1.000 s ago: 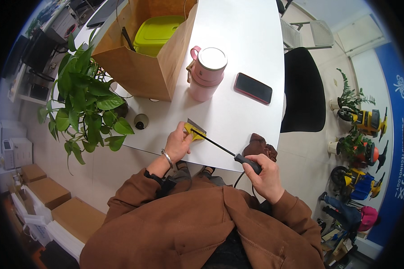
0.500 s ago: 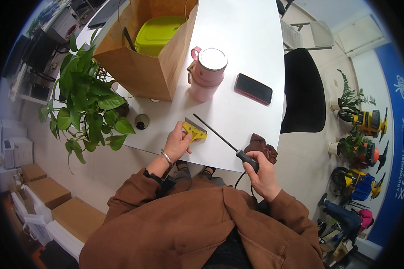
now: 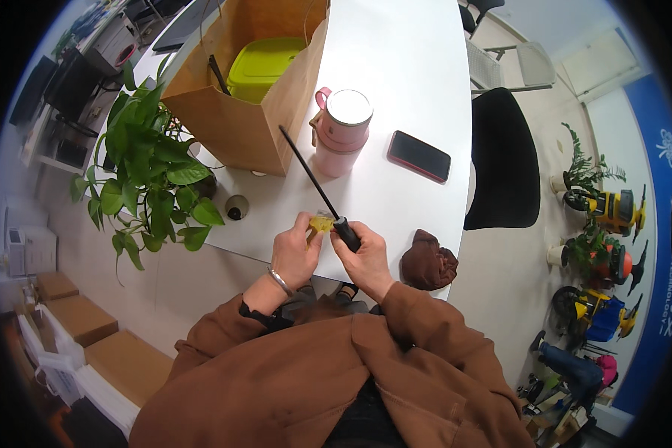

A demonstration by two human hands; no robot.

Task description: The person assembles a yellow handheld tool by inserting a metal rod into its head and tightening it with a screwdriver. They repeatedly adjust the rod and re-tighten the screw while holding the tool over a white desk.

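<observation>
Low over the table's near edge, my left hand [image 3: 297,252] pinches a small yellow scraper [image 3: 322,224] with a metal blade edge. Most of the scraper is hidden behind my fingers. My right hand [image 3: 368,260] is wrapped round the black handle of a long screwdriver [image 3: 311,173]. Its dark shaft points up and to the left, with the tip in front of the paper bag. The right fingertips are close beside the scraper; whether they touch it, I cannot tell.
On the white table [image 3: 396,67] stand a pink tumbler [image 3: 341,138], a brown paper bag [image 3: 228,131] holding a green-lidded box [image 3: 265,63], a leafy plant [image 3: 153,168] and a small cup [image 3: 236,207]. A phone [image 3: 420,157] and brown cloth bundle [image 3: 428,261] lie at right, near a black chair [image 3: 504,160].
My right hand has moved left with the screwdriver, up against the scraper. The screwdriver's tip has swung up and left. The scraper has turned and is more covered by my fingers.
</observation>
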